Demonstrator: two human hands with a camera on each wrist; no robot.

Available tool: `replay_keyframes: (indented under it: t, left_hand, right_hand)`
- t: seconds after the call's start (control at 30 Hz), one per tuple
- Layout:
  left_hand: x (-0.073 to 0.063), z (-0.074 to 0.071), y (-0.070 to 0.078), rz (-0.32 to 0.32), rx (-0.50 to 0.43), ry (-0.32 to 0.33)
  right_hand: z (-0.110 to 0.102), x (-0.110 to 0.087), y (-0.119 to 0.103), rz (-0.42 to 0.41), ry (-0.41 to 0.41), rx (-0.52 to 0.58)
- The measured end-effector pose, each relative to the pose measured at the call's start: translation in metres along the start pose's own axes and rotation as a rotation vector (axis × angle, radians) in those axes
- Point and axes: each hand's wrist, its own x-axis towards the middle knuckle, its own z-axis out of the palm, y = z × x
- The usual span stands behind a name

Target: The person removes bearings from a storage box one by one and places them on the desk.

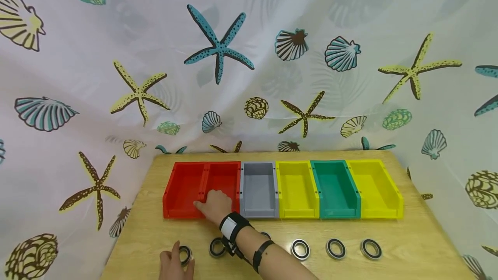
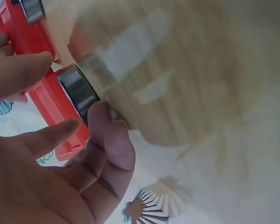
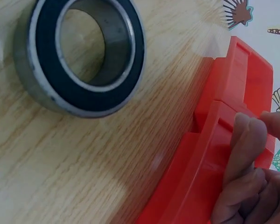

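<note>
My left hand (image 2: 42,177): bent fingers touching one bearing (image 2: 78,91), side on. Second bearing (image 2: 32,10): upper left. Red bins (image 2: 49,105) behind. Wooden tabletop (image 2: 186,51). Shell-printed cloth (image 2: 147,208), below.

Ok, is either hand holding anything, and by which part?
The left hand touches the leftmost bearing at its outer rim; a firm grip can't be told. The right hand is at the red bins; any hold there is unclear.
</note>
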Motion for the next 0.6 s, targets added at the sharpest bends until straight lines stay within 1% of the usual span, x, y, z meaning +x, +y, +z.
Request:
replay_keyframes:
  t: [0.07, 0.13, 0.23, 0.37, 0.47, 0.6]
  left_hand:
    - [0.002, 0.001, 0.001, -0.008, 0.013, -0.014]
    - [0.005, 0.001, 0.002, -0.013, 0.027, -0.022]
    - [0.009, 0.000, 0.002, -0.046, 0.036, -0.053]
    - [0.014, 0.000, 0.002, -0.092, 0.039, -0.094]
    - [0.016, 0.001, 0.002, -0.090, 0.044, -0.086]
    - [0.016, 0.001, 0.004, -0.073, 0.050, -0.055]
  right_hand:
    - [0.002, 0.001, 0.002, 0.003, 0.001, -0.012]
    - [0.003, 0.002, 0.003, 0.011, -0.003, 0.000]
    - [0.004, 0.003, 0.003, 0.026, -0.001, 0.040]
    - [0.005, 0.001, 0.003, 0.033, 0.032, 0.058]
    - [0.005, -0.002, 0.003, 0.027, 0.071, 0.039]
    - [0.003, -0.003, 0.003, 0.027, 0.095, 0.020]
